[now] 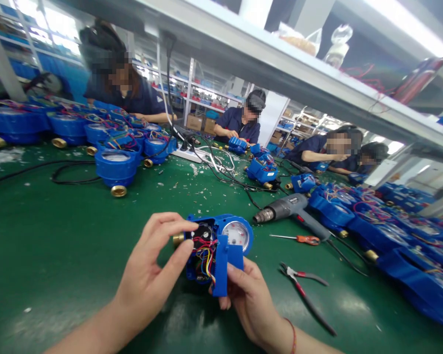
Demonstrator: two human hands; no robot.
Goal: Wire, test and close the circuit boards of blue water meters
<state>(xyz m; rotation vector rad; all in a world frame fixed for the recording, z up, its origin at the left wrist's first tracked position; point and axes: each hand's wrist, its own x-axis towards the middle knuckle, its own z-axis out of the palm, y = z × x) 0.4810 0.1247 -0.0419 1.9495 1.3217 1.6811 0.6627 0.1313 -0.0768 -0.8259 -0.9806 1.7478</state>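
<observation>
A blue water meter [227, 223] with a round clear dial and a brass fitting [177, 239] is in front of me on the green bench. Its side compartment is uncovered, showing black parts and a bundle of thin coloured wires [206, 255]. My left hand [151, 265] is at that compartment, thumb and forefinger apart over the black parts; whether the tips touch them I cannot tell. My right hand [253, 297] grips a blue plastic cover [221, 270] at the meter's near right side, thumb on its face. Its other fingers are partly hidden behind the cover.
Right of the meter lie a heat gun [284, 209], a screwdriver [299, 239] and red-handled cutting pliers [302, 290]. Several blue meters stand at left [116, 164] and right [409, 275]. A power strip [186, 155] with cables lies behind. Co-workers sit across the bench, under a shelf [280, 64].
</observation>
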